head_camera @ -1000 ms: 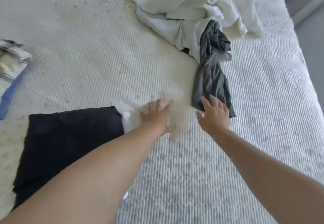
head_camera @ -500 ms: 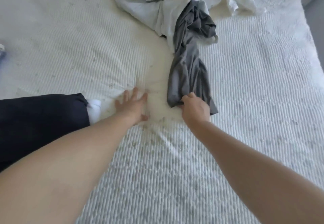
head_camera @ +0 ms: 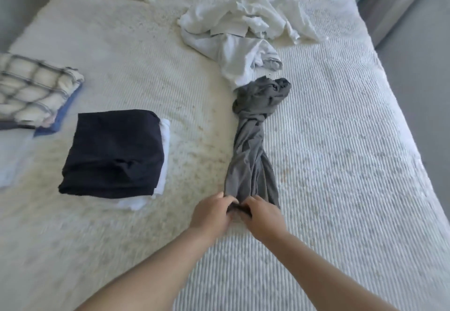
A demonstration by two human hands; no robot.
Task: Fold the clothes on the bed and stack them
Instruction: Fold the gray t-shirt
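From the head camera, no brand, label or writing can be read on any cloth.

The grey garment [head_camera: 253, 145] serves as the landmark: a thin, soft knit, twisted into a long rope that lies on the ribbed white bedspread [head_camera: 341, 164]. Its far end is bunched into a knot-like wad; its near end fans into loose folds. At that near end the left hand [head_camera: 213, 213] and the right hand [head_camera: 264, 215] sit side by side, almost touching, each with fingers curled and pinching the hem.

Half a second ago only the right hand gripped the garment, while the left lay flat on the bedspread beside it; now both hold it. The garment then overlapped the white pile; now it is drawn nearer the person, with only its far wad at the pile's edge.

Just beyond the garment's far end lies the crumpled white pile [head_camera: 243, 28], thin and creased. Left of the garment, well apart, sits a folded stack: a dark navy piece [head_camera: 114, 152], square and smooth, on a folded white piece [head_camera: 163, 155] that shows along its right and near edges. Farther left is a folded checked cloth [head_camera: 31, 86], cream with dark lines, resting on something blue [head_camera: 65, 113].
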